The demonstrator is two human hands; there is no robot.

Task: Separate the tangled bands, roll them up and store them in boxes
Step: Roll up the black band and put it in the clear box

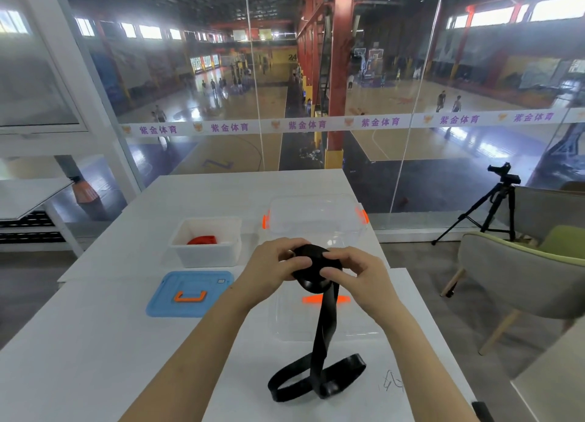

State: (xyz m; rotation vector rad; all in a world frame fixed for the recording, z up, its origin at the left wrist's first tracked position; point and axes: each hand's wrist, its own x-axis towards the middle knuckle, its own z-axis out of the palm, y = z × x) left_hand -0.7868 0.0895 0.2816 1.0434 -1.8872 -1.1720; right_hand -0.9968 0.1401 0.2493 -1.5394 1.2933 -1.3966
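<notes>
The left hand (272,266) and right hand (357,276) fingers (334,272) pinch the black band roll (311,255); best wind tight, edges aligned, feeding up the loose tail (326,326) below the fingers.

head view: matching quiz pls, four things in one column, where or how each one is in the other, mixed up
1 black band
2 red band
3 blue lid
4 clear box

a lying flat, orange handle up
b orange clips on its sides
c gripped by left hand and right hand
d inside white box

Pairs: 1-c, 2-d, 3-a, 4-b
</notes>
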